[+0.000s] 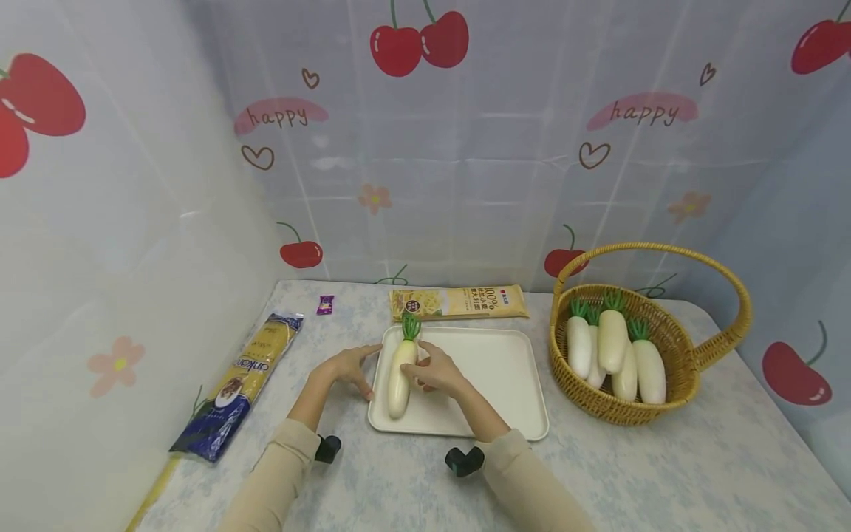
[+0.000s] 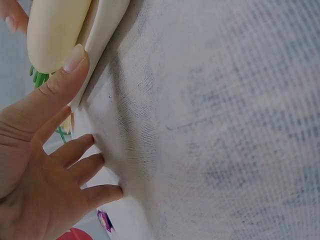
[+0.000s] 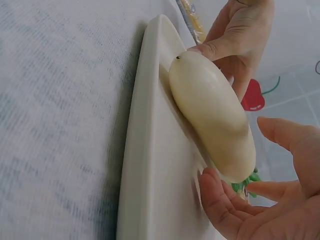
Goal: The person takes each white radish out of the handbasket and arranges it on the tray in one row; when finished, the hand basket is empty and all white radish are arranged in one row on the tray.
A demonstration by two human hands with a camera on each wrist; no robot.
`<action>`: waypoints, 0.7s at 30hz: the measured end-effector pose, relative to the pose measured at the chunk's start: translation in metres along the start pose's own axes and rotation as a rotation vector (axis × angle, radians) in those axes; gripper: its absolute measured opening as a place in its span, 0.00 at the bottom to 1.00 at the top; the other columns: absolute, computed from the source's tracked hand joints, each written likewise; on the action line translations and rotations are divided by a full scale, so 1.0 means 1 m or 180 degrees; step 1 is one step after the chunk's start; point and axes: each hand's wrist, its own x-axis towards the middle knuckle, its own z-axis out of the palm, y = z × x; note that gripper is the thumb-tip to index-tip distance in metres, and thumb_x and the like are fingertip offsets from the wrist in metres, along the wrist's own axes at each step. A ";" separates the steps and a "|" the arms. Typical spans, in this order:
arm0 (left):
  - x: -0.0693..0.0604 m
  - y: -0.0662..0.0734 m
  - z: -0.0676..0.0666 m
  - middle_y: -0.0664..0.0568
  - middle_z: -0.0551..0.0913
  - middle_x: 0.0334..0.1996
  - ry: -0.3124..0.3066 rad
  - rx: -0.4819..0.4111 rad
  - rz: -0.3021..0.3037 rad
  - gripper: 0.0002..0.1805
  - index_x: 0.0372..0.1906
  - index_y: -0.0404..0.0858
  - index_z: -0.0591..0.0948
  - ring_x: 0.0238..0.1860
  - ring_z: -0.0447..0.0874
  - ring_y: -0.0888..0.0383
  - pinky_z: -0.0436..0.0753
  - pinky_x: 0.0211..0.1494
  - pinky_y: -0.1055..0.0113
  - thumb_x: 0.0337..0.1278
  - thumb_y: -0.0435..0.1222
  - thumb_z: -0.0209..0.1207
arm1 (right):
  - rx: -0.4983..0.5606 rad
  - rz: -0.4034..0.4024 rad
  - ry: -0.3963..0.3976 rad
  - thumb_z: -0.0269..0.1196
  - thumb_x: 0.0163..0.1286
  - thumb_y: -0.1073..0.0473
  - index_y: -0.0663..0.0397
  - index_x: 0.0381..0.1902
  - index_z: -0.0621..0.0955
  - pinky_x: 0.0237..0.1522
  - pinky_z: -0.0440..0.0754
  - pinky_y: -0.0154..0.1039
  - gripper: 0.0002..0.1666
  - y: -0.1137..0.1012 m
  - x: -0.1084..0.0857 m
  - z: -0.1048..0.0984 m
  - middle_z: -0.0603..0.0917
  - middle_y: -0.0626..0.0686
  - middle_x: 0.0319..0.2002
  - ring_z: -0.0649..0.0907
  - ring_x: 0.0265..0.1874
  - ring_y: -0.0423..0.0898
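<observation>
A white radish (image 1: 400, 378) with a green leafy top lies lengthwise near the left side of the white tray (image 1: 488, 380). My left hand (image 1: 350, 369) is at the tray's left edge with its fingers spread. In the left wrist view, the left thumb (image 2: 67, 75) is by the tray rim, and the other fingers reach down toward the tablecloth. My right hand (image 1: 439, 371) is over the tray on the radish's right side. The right wrist view shows its thumb (image 3: 280, 132) raised off the radish, while the curved fingers (image 3: 215, 195) are close to its leafy end; contact there is unclear.
A wicker basket (image 1: 621, 417) with a tall handle holds several white radishes at the right. Behind the tray lies a yellow pasta packet (image 1: 459, 303). A blue and yellow pasta bag (image 1: 239, 384) lies at the left, and a small purple candy (image 1: 325, 304) lies beyond it.
</observation>
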 end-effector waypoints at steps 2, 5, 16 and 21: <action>0.000 0.000 0.000 0.35 0.61 0.68 0.0014 -0.0011 0.0013 0.59 0.71 0.41 0.61 0.68 0.58 0.37 0.62 0.66 0.42 0.24 0.35 0.78 | 0.0003 0.0005 0.0018 0.63 0.62 0.49 0.60 0.71 0.59 0.28 0.84 0.41 0.45 0.002 -0.004 -0.005 0.80 0.60 0.43 0.83 0.26 0.51; 0.001 -0.001 0.000 0.35 0.61 0.68 0.0026 -0.0014 0.0050 0.58 0.71 0.41 0.61 0.68 0.58 0.37 0.62 0.66 0.42 0.24 0.35 0.78 | 0.0021 -0.0020 0.0055 0.64 0.62 0.50 0.60 0.70 0.60 0.29 0.84 0.42 0.44 0.006 -0.012 -0.017 0.78 0.62 0.46 0.83 0.29 0.51; 0.000 -0.001 -0.002 0.35 0.61 0.68 -0.0019 -0.0013 0.0047 0.58 0.71 0.42 0.61 0.68 0.58 0.37 0.62 0.66 0.41 0.25 0.37 0.78 | 0.0013 -0.0482 0.0030 0.63 0.65 0.52 0.62 0.70 0.59 0.38 0.84 0.51 0.43 0.012 -0.056 -0.087 0.78 0.65 0.47 0.82 0.39 0.62; 0.000 0.000 -0.001 0.36 0.61 0.69 -0.0024 -0.0036 0.0006 0.58 0.71 0.42 0.61 0.69 0.57 0.38 0.61 0.66 0.41 0.25 0.38 0.78 | -0.0173 -0.0734 0.0027 0.62 0.65 0.54 0.64 0.70 0.58 0.38 0.83 0.51 0.41 0.013 -0.079 -0.126 0.77 0.67 0.49 0.82 0.40 0.60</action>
